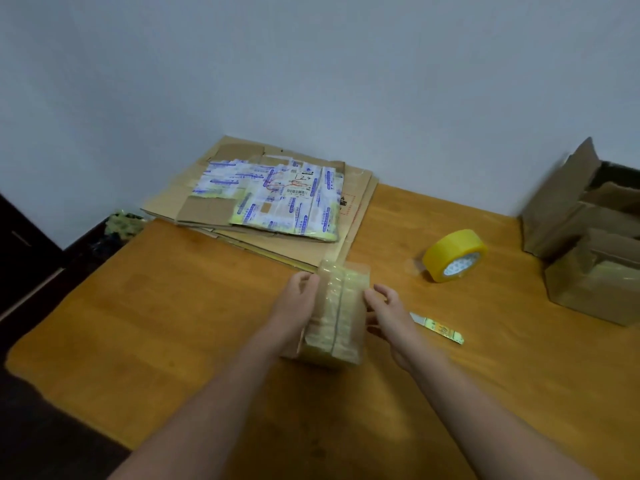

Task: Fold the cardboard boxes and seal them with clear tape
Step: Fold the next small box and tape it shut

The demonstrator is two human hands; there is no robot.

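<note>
- Clearly the work centres on the small brown cardboard box (337, 313), closed and glossy with clear tape along its top seam. It sits between both hands over the middle of the orange-brown wooden table (173, 323); whether it rests on the wood or is lifted just off it, I cannot tell.
- The left hand (298, 303) grips the box's left side with curled fingers, probably to steady it.
- The right hand (388, 310) is half-closed, its curled fingers against the right side, so the box is clamped from both flanks, likely for pressing the tape down or turning the box.
- Just right of that hand lies a thin yellow printed strip (438, 329), flat on the table, seemingly discarded.
- Farther right stands the yellow roll of tape (454, 255), tilted on its edge, within easy reach for the next seal.
- At the right edge are large open brown cardboard boxes (581, 237), flaps up, not yet closed by the look of them.
- Against the pale wall lies a stack of flattened cardboard sheets (270, 199), the top one covered in printed tape and a label, apparently waiting to be folded.
</note>
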